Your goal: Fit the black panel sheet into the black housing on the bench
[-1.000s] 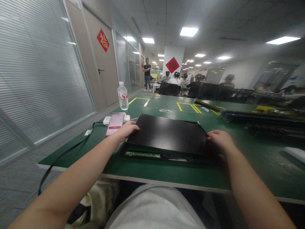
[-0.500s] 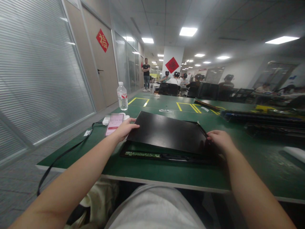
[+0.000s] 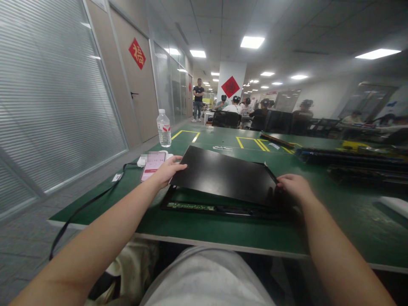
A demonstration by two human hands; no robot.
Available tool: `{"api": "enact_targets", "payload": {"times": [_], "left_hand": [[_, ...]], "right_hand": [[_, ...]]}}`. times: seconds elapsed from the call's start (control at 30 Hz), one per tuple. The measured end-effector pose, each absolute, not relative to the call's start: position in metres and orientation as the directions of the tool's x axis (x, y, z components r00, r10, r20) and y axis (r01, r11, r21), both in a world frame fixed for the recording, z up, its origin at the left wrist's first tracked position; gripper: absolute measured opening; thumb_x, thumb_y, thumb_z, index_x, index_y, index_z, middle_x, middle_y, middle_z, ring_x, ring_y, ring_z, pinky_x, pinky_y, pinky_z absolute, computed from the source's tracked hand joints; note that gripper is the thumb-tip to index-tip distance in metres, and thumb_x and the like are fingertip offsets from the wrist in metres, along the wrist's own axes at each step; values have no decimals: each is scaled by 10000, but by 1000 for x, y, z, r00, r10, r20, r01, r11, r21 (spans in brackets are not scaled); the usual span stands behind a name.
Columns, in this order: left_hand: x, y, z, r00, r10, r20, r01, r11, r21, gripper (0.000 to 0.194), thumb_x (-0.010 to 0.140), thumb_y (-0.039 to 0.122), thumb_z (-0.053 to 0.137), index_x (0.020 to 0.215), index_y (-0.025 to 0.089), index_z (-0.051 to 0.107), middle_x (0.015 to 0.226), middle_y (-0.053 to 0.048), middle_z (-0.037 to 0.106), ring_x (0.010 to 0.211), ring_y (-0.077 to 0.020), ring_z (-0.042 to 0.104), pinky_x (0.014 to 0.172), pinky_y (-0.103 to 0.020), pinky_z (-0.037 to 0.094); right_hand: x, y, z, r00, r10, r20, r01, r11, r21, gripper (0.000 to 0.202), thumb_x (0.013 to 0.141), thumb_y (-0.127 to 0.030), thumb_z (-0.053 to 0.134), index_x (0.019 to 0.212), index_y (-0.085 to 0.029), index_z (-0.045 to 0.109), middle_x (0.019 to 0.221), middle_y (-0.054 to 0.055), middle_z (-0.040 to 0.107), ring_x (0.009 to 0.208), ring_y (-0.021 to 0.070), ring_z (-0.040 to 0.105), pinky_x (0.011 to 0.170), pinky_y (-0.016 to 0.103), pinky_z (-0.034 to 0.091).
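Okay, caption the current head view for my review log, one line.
Left hand tilts a black panel above a frame with a green circuit strip.

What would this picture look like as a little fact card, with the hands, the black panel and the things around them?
left hand: holds the left edge of the black panel
right hand: pinches the right side of the dark frame; hold on panel unclear
black panel: tilted, left end raised
dark frame: partly under panel; green circuit strip along near side
phone: beside left hand
bottle: upright
table: green
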State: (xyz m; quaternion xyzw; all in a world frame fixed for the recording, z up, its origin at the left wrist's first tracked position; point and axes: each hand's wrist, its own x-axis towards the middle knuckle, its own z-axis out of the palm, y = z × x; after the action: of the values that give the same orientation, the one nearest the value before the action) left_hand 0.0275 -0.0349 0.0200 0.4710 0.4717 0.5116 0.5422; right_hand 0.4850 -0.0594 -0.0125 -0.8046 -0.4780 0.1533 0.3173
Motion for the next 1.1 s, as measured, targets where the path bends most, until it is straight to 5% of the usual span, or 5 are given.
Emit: {"api": "enact_targets", "payload": {"times": [0.5,1.1], "left_hand": [[26,-30,16,30,997,-65,-62,67,996,455,607,133,819,1012,172,614,765,-30,729,669,-202,708,626,-295,558],[35,-33,15,3,983,-181,-71,181,981,411,603,61,659,986,183,574,608,5,663,503,-203,647,521,-313,540]], "right_hand": [[484,-59,-12,489,868,86,693,-326,-643,266,724,-247,593,910,-197,776,814,68,771,731,206,684,588,262,453],[485,-59,-11,487,870,78,710,-343,-614,274,752,-239,571,932,-207,774,845,62,769,756,210,680,625,283,459]]}}
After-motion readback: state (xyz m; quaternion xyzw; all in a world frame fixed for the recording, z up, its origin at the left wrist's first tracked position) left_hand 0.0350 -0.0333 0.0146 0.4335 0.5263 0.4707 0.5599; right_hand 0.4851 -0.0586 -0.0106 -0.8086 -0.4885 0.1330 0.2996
